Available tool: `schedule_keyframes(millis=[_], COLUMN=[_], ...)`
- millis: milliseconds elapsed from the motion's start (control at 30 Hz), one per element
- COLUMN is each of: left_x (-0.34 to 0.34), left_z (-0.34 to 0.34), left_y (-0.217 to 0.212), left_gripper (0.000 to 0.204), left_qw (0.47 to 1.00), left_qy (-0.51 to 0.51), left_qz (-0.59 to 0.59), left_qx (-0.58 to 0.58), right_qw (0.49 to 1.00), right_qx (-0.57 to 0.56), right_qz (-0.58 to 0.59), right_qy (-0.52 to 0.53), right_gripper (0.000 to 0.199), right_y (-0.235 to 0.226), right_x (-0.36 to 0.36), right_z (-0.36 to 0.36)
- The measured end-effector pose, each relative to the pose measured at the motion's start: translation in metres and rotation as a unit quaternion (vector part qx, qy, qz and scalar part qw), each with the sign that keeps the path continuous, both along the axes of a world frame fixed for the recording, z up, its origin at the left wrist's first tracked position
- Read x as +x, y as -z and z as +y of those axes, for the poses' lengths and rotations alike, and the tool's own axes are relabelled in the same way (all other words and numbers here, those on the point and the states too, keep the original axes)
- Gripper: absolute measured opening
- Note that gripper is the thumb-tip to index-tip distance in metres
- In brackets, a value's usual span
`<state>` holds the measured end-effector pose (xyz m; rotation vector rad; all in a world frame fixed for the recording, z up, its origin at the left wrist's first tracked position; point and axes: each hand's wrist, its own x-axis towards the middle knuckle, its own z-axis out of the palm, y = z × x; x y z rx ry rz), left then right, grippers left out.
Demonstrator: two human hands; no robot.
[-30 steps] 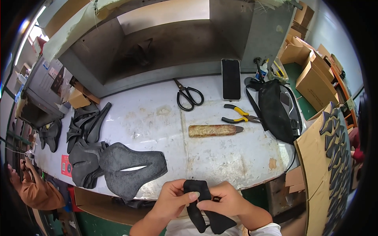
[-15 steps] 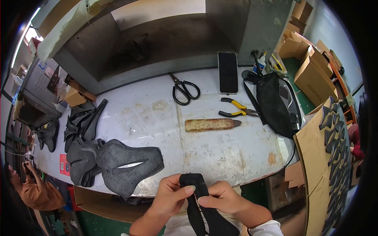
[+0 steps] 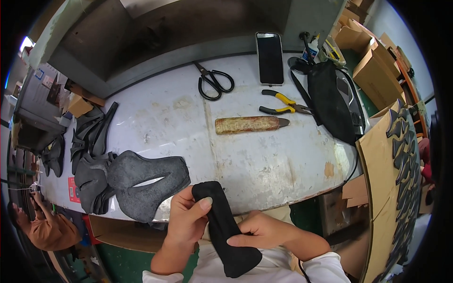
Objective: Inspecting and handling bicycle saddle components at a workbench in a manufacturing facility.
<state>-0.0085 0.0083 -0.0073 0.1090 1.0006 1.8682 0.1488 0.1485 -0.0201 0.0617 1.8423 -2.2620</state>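
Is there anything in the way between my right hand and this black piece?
Nothing visible: your right hand touches the black piece directly on its lower half, while your left hand grips its upper end.

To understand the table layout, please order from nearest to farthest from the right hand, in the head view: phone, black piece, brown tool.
1. Black piece: in left hand and right hand.
2. Brown tool: on table, ahead.
3. Phone: table's far side.
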Motion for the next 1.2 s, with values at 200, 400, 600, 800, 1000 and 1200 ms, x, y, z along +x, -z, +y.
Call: schedule_keyframes(millis=[200,400,600,800,1000,1200], left_x=[-0.005,-0.011,-0.011,0.006,0.015,0.014], left_z=[-0.005,-0.012,-0.011,0.003,0.004,0.006], left_y=[0.004,0.004,0.004,-0.012,0.004,-0.001], left_gripper=[0.025,0.023,0.026,0.026,0.025,0.019], left_qw=[0.997,0.998,0.999,0.991,0.989,0.979], left_qy=[-0.046,-0.043,-0.013,0.127,0.126,0.151], left_qz=[0.056,0.039,0.014,-0.023,0.009,-0.096], left_qx=[-0.016,0.017,0.04,0.037,0.072,0.094], right_qw=[0.995,0.991,0.987,0.98,0.987,0.934], right_qx=[-0.018,-0.055,-0.073,-0.074,0.014,-0.299], right_qz=[0.019,0.06,0.093,0.112,0.121,-0.028], right_qy=[-0.097,-0.102,-0.107,0.148,0.102,0.192], right_gripper=[0.037,0.041,0.037,0.026,0.023,0.022], right_y=[0.012,0.012,0.017,-0.006,-0.019,-0.028], right_x=[0.007,0.01,0.009,-0.008,-0.014,-0.019], right_z=[0.005,0.006,0.002,0.001,0.011,-0.002])
